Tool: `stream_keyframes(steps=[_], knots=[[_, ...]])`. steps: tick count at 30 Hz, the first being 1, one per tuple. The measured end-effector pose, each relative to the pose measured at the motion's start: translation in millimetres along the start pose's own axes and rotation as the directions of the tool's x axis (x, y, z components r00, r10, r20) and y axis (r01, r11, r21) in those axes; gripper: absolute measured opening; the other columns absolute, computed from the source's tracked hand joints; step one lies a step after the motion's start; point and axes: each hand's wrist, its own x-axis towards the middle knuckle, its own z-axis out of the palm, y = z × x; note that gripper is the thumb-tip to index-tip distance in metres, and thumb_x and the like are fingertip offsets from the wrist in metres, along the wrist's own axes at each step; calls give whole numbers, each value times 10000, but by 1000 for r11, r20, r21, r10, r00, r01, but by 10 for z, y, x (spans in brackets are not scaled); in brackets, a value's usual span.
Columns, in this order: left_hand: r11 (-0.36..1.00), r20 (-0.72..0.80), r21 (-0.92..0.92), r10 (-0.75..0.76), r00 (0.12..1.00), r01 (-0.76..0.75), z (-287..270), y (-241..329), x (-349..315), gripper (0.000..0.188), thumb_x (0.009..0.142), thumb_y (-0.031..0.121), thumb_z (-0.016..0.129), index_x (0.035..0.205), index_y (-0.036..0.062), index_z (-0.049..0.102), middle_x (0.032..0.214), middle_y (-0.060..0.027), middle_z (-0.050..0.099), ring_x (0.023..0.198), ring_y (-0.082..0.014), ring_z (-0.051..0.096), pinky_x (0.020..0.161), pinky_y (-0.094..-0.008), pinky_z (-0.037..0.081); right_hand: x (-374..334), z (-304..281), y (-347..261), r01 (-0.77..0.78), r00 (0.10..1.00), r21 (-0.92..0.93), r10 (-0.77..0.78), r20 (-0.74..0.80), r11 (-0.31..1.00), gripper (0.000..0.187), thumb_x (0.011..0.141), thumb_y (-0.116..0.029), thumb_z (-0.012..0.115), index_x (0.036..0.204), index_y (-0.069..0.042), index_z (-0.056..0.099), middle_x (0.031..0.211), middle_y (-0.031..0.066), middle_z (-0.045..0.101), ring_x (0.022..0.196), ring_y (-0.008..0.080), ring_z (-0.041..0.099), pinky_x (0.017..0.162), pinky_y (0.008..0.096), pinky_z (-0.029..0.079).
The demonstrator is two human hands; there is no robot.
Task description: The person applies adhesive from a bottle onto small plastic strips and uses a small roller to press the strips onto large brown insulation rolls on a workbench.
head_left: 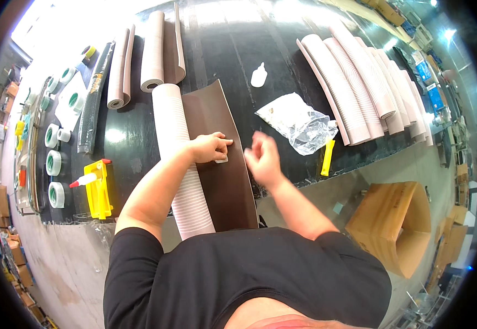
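A partly unrolled mat lies in front of me on the black table. Its ribbed pinkish roll (pixel 172 129) is on the left, and its smooth brown underside (pixel 219 183) spreads out to the right. Over that brown face, my left hand (pixel 211 148) is curled with its index finger reaching toward the mat's right edge. A small white piece (pixel 222 160) shows beneath its fingers. Just right of that edge is my right hand (pixel 264 160), raised, slightly blurred, its fingers curled in; whatever they hold, if anything, is hidden.
Rolled mats (pixel 353 93) lie at the right, and others (pixel 120 68) at the far left. A clear plastic bag (pixel 299 123), white bottle (pixel 259 75) and yellow-handled tool (pixel 328 158) are nearby. Tape rolls (pixel 54 163) and a yellow holder (pixel 98 189) are left; a cardboard box (pixel 384 219) stands below right.
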Motion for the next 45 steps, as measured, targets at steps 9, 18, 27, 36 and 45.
stream_keyframes(steps=[9, 18, 27, 36, 45], knots=[[1000, -72, -12, -4, 997, 4, 44, -12, 24, 124, 851, 219, 707, 870, 96, 706, 1506, -25, 478, 1424, -300, 331, 1148, -446, 277, 2273, 23, 824, -285, 956, -480, 214, -199, 830, 987, 625, -147, 849, 1459, 58, 363, 1392, 278, 469, 1301, 328, 497, 1085, 391, 409], [1000, -79, 0, -19, 997, 19, -57, 79, 25, 147, 850, 251, 709, 888, 109, 718, 1456, -28, 527, 1384, -315, 387, 1129, -433, 309, 2430, -63, 943, -318, 938, -315, 346, 35, 894, 492, 816, -276, 782, 1167, 30, 622, 1187, 165, 650, 1109, 262, 629, 969, 368, 478], [969, 7, -211, 129, 992, -125, -292, -454, 456, 236, 865, 293, 690, 972, 86, 728, 1066, -44, 728, 949, -164, 655, 874, -311, 498, 913, 96, -70, -573, 820, 813, 74, 568, 104, 466, 858, -298, 649, 1239, -72, 503, 926, 110, 602, 864, 262, 633, 853, 478, 572], [908, -90, -411, -127, 988, 79, -479, -225, 521, 179, 897, 191, 632, 968, 43, 702, 867, -20, 663, 751, -104, 546, 714, -271, 456, -336, 157, 54, -827, 495, 535, 230, 838, -171, 356, 894, -264, 679, 1183, -86, 572, 966, 57, 589, 728, 132, 527, 621, 253, 441], [897, -48, -435, -111, 993, 79, -529, -421, 735, 201, 905, 212, 619, 991, 46, 693, 1014, -33, 730, 811, -94, 573, 739, -257, 466, -372, 277, 117, -662, 723, 750, 256, 642, -12, 370, 822, -149, 755, 1147, -55, 606, 978, 13, 617, 719, 77, 464, 600, 225, 358]])
